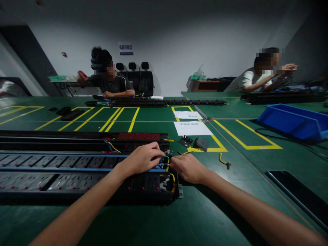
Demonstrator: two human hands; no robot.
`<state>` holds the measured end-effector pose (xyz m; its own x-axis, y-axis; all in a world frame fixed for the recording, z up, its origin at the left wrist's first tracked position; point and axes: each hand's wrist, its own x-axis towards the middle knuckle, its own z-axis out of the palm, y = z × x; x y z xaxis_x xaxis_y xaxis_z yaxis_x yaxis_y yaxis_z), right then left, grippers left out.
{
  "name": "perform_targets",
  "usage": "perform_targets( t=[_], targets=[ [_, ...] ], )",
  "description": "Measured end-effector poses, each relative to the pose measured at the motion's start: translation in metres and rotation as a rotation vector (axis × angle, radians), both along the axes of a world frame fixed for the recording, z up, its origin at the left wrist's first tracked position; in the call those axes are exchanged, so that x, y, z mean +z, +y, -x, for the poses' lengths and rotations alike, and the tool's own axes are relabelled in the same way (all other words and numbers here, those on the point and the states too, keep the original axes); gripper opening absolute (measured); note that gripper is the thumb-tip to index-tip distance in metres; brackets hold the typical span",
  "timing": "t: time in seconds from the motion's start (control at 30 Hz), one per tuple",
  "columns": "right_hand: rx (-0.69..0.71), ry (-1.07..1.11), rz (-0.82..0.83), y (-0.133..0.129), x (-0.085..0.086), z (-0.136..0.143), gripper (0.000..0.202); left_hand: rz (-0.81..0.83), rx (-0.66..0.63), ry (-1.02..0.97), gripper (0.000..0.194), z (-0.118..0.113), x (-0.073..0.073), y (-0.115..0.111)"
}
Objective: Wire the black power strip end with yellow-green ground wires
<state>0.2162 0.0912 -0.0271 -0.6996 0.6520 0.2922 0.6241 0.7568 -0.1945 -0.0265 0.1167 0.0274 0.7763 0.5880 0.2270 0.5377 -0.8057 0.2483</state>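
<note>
A long black power strip with blue edges [102, 161] lies across the table, its open right end pointing toward my right hand. Over that end bends my left hand [145, 157], its fingers closed on the strip beside the exposed wiring. A yellow-green wire [168, 160] loops out between the two hands. My right hand [188, 168] is closed in a pinch at the strip's end, close to this wire; what sits between its fingertips is hidden. In front lies a second black power strip [143, 184], with a yellow wire [173, 178] at its open end and a metal bracket [180, 192].
Behind are black rails and a dark red module [138, 136]. Black end pieces [201, 144], a short yellow cable [224, 161] and paper sheets [193, 128] lie beyond my right hand. A phone [298, 189] and blue bin [294, 121] are at right. Two people sit across.
</note>
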Motion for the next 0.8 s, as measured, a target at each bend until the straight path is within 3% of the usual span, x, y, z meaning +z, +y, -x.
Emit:
perform_targets(
  t=[0.8],
  targets=[
    [0.0,0.0,0.002,0.0,0.0007,-0.0006,0.028,-0.012,0.038,-0.013,0.025,-0.0022,-0.0001,-0.0041]
  ],
)
